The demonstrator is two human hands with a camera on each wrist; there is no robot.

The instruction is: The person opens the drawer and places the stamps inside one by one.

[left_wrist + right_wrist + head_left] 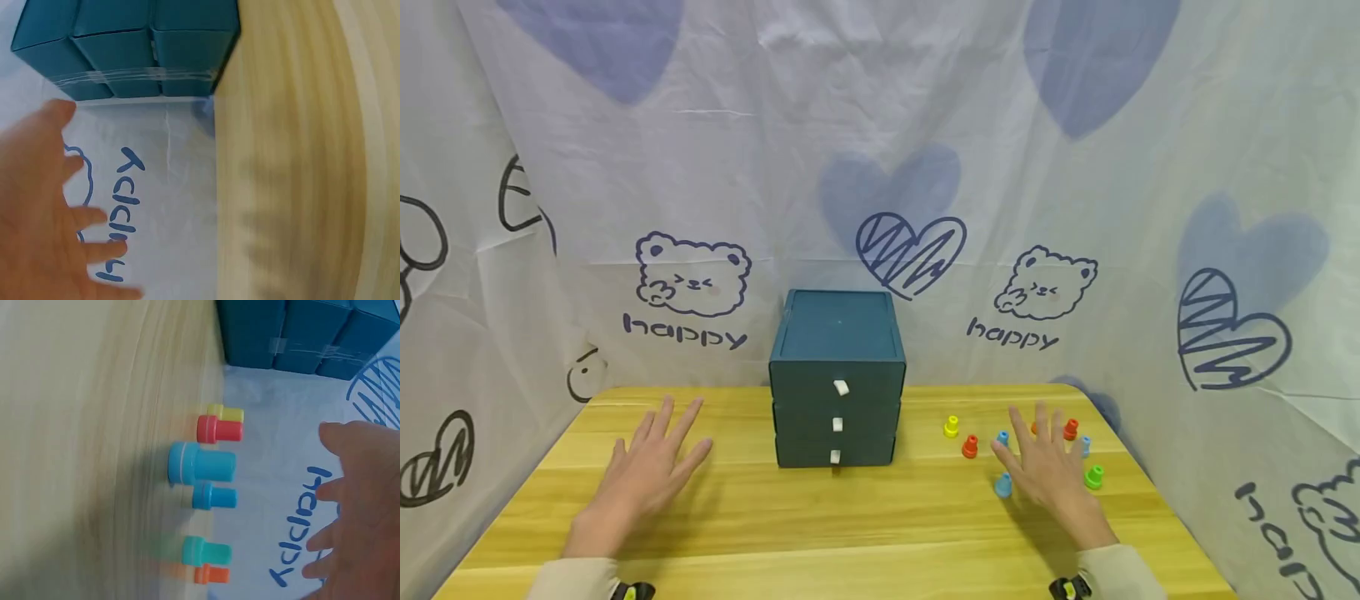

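Head view: left hand (651, 467) spread flat over the desk (850, 533) – right hand (1045, 467) spread above coloured pegs (970, 447) near the right edge; drawer box (837, 375) at the back edge between them.

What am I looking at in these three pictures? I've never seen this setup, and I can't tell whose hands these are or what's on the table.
No machine here: a person's two bare hands, filmed by a head camera and one camera on each wrist. The head view shows a wooden table with a teal three-drawer box in the middle, all drawers shut. The left hand is spread open left of the box; the right hand is open over small coloured pegs, yellow, red, blue, green and orange. Neither hand holds anything. The wrist views show the same box and pegs sideways, with the printed cloth backdrop behind.
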